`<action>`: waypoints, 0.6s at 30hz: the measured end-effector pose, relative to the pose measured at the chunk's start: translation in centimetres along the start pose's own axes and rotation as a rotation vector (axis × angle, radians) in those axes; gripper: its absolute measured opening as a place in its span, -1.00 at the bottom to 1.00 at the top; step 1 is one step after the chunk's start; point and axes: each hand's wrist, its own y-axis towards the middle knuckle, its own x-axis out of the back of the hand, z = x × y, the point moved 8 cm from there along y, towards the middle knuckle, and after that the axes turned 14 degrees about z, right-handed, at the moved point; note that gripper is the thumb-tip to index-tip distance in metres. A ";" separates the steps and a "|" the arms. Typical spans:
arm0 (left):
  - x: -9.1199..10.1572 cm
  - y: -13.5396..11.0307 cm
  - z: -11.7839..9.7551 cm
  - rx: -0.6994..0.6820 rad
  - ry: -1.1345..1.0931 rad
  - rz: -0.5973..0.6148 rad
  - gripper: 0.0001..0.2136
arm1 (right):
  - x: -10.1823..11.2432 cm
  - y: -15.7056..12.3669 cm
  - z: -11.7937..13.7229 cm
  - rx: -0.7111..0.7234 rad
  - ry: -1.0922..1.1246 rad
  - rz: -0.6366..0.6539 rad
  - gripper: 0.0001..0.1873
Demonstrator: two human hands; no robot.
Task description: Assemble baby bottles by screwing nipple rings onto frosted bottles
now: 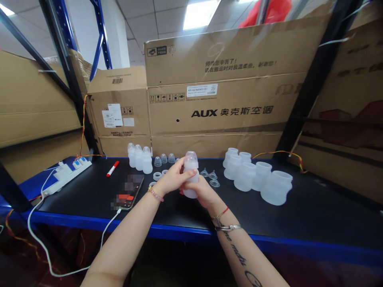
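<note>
I have the bottle (190, 177) up off the table (299, 217), between both hands and in front of me. My right hand (205, 192) is wrapped round its lower body from below, fingers clamped on it. My left hand (171, 180) is closed on the upper part, fingertips at the collar just under the domed cap (190, 155).

It is cloudy, see-through plastic. I judge it light, smooth and a little slippery, with walls that may give if squeezed. The narrow waist looks like the surest place to grip, and the collar is the stiffest part. It looks empty.

Beyond my left hand stand three capped bottles (139, 158), also looking empty, with loose caps (163, 158) and rings (157, 175) just beside them. Beyond my right hand lie a few teats (210, 176). Farther out on that side is a cluster of open bottle bodies (259, 177), mouths up, with nothing inside as far as I can see. A phone (130, 191) on a cable lies near my left wrist, and a red marker (112, 169) lies past it.
</note>
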 end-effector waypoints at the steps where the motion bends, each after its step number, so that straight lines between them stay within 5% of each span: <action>1: 0.0 0.0 0.0 0.002 0.016 0.009 -0.44 | 0.3 0.0 0.1 0.008 -0.035 -0.031 -0.76; 5: 0.1 0.1 -0.3 -0.018 -0.008 -0.001 -0.45 | 0.7 0.0 0.7 0.077 -0.165 -0.107 -0.53; 10: 2.8 -0.3 -1.5 -0.125 -0.018 -0.270 -0.52 | 1.5 -0.9 1.2 0.070 -0.362 -0.187 -0.43; 14: 7.4 -2.5 -2.7 -0.158 0.105 -0.589 -0.53 | 4.1 -3.4 2.1 -0.015 -0.573 -0.363 -0.57; 18: 14.1 -7.3 -4.3 0.056 0.524 -0.963 -0.53 | 7.1 -6.7 2.8 -0.105 -0.464 -0.489 -0.69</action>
